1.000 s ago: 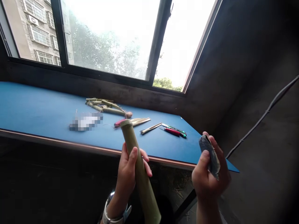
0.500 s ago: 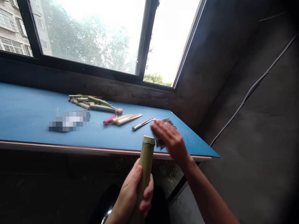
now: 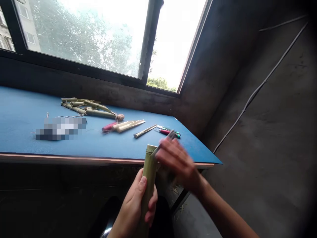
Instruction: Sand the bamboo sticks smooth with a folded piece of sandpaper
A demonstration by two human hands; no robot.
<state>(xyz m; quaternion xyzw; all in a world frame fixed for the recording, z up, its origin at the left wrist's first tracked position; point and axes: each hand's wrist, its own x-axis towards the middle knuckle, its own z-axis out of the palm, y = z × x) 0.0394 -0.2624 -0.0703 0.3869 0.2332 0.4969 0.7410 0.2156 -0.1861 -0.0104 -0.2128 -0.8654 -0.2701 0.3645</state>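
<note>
My left hand point(image 3: 133, 201) is wrapped round a thick green bamboo tube point(image 3: 150, 170), which stands nearly upright in front of the table edge. Close to its top end is a pale joint ring. Against the right side of the tube, just below the rim, my right hand point(image 3: 177, 162) presses a thin grey sheet that looks like sandpaper point(image 3: 170, 135). The fingers of that hand lie bent over the sheet and are blurred by motion; most of the sheet is hidden beneath them.
On the blue table point(image 3: 109, 145) lie a tied bamboo frame point(image 3: 99, 113), a twine ball point(image 3: 120, 117), a red-handled tool point(image 3: 109, 128), split bamboo pieces point(image 3: 128, 126), a thin strip point(image 3: 145, 131), utility knives point(image 3: 168, 132) and a pixelated item point(image 3: 59, 129). A cable point(image 3: 257, 89) crosses the right wall.
My right hand has moved down along the tube with the sandpaper, baring the utility knives behind it. My left hand keeps its hold. The view has shifted slightly right.
</note>
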